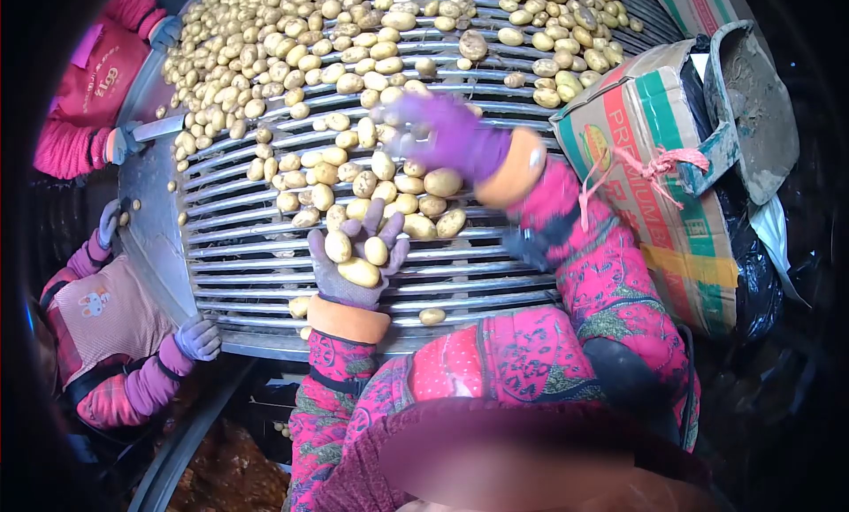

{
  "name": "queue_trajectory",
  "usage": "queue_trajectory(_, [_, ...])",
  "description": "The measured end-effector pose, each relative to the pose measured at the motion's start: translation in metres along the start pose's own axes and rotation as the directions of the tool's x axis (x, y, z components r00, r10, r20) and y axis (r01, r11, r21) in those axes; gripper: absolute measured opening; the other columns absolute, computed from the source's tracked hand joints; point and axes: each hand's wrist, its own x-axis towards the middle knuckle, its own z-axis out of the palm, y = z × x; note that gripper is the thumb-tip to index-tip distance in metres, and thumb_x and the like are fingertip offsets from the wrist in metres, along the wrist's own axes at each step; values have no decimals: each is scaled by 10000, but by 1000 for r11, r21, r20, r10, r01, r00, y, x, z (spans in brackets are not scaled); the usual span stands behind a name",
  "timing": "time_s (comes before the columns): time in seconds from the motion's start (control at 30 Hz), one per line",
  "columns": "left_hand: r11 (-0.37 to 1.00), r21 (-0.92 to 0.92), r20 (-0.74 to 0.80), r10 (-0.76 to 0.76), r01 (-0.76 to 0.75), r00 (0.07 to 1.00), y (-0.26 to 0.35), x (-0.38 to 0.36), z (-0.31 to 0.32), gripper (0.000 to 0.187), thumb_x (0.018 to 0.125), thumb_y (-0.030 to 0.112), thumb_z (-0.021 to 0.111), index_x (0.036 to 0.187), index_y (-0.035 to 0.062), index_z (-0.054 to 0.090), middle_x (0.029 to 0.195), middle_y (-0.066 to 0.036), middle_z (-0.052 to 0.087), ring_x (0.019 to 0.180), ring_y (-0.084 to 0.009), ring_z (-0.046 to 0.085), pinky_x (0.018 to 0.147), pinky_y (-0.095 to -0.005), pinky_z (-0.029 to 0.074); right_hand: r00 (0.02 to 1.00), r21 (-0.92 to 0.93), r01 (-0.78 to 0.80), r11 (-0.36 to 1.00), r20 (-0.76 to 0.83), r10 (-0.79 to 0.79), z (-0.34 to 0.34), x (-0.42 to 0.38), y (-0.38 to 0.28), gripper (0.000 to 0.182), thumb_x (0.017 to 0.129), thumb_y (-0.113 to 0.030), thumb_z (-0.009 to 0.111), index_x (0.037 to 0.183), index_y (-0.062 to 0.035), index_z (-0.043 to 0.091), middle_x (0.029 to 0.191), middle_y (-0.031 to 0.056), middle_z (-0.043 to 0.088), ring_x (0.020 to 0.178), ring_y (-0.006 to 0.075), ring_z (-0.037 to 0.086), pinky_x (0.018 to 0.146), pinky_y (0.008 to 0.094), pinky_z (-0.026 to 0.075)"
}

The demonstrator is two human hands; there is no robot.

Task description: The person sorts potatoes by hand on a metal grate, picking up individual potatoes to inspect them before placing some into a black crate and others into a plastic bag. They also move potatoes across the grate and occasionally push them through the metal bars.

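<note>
My left hand (pixel 356 263), in a grey-purple glove with an orange cuff, is turned palm up over the metal bars. Several small yellow potatoes (pixel 358 272) rest in its palm and against its curled fingers. My right hand (pixel 442 136), in a purple glove, is smeared by motion above the potatoes at the middle of the grate, so its fingers and anything in them cannot be made out. Loose potatoes (pixel 363 184) lie between and around both hands on the slatted metal grate (pixel 256 293).
A big potato heap (pixel 265 34) covers the grate's far side. On the right stands a cardboard box (pixel 654 149) with a dirty scoop-like container (pixel 752 105) tied on by pink cord. Two co-workers with gloved hands (pixel 198 337) are along the left metal edge; one holds a flat blade-like tool (pixel 159 128).
</note>
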Motion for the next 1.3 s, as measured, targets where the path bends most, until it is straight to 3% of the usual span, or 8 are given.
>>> queue_trajectory(0.1, [997,-51,-63,-63,60,996,0,-9,-15,671,882,646,463,1115,45,649,1391,-214,455,1254,-486,428,947,-634,435,761,-518,-206,830,-618,-197,-70,59,68,368,809,-318,679,1098,-94,639,982,137,671,891,321,650,765,440,522])
queue_trajectory(0.23, [991,-111,-76,-88,79,993,-4,-11,-20,670,891,626,471,1146,27,628,1308,-224,530,1180,-498,497,934,-640,442,810,-763,-543,350,-367,457,-104,64,40,407,845,-289,569,1189,-78,620,1203,197,614,1093,359,605,917,477,494])
queue_trajectory(0.4, [994,-89,-124,-70,59,990,-4,-18,-13,689,889,622,480,1287,62,533,1322,-225,521,1179,-488,502,943,-628,440,379,-876,-481,25,-182,907,-96,85,41,412,844,-214,541,1239,-127,616,1281,159,589,1139,355,592,984,516,444])
queue_trajectory(0.53, [994,-107,-11,-33,32,999,-3,-25,-10,739,879,619,501,1434,147,381,1429,-227,411,1222,-492,465,961,-624,425,752,-860,-476,184,-290,592,-94,45,53,378,861,-205,556,1227,-140,622,1189,125,646,1070,324,628,915,455,489])
queue_trajectory(0.63, [996,-93,32,-10,13,999,-5,-27,-6,742,883,617,481,1458,168,340,1514,-226,261,1258,-499,422,957,-631,426,898,-160,-17,987,-436,-55,-67,39,71,372,841,-229,659,1176,-70,619,1012,72,676,931,182,638,804,330,519])
queue_trajectory(0.87, [999,-46,-37,2,-4,999,-20,-45,10,771,867,639,476,1462,174,323,1499,-207,300,1212,-465,478,866,-591,507,856,-66,515,855,84,-509,48,-69,-58,414,773,-193,747,1142,-48,629,1092,126,637,1046,286,605,910,396,471])
queue_trajectory(1.07, [998,39,-170,46,-40,984,-24,-77,6,633,898,640,353,1346,213,483,1485,-149,365,1061,-380,583,717,-488,520,935,-782,-111,614,-291,-202,17,-23,28,296,777,-323,657,1046,-199,670,1059,39,644,1013,261,585,898,454,418])
queue_trajectory(1.3, [992,-30,-131,121,-125,984,-18,-84,4,642,905,603,393,1369,164,461,1484,-188,343,1178,-452,507,830,-583,503,981,-952,-47,303,-101,-166,26,7,36,261,789,-307,633,1038,-229,646,1014,23,653,1009,252,586,878,480,394])
